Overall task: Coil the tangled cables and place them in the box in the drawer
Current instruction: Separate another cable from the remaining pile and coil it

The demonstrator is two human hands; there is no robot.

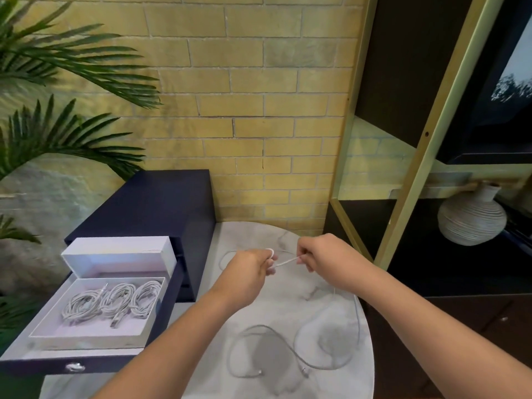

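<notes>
Left of the table [339,381], the open drawer [34,365] holds a white box [86,331] with three coiled cables [112,302] inside. Over the table, the left hand [247,269] has its grip curled round a small loop of white cable [285,262]. The right hand [322,254] pinches the same cable just beside it, and the rest trails loose across the table.

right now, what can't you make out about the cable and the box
Head view only:
- Loops of cable inside the left hand: covered by its fingers.
- Plug types on the loose cable ends: too small.
- Whether the coils in the box are tied: too small, blurred.
</notes>
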